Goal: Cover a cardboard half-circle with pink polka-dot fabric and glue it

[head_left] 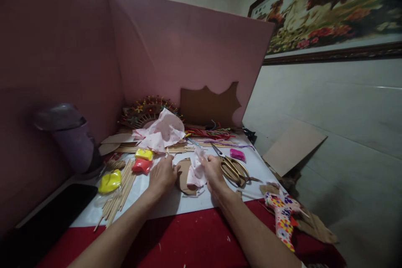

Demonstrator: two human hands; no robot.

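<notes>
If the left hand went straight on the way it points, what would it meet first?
The left hand would probably meet the thin pale sticks lying crosswise ahead, though the large crumpled pink sheet is close to that line and depth is unclear.

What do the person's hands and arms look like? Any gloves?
No gloves: the left hand and right hand are bare. The left forearm and right forearm show no watch or bracelet. A pale bit by the right elbow may be a sleeve.

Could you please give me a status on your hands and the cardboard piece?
Right hand holding crumpled pale sheet partly over cardboard piece. Left hand at cardboard's left edge. Gold-handled scissors beside right hand.
</notes>
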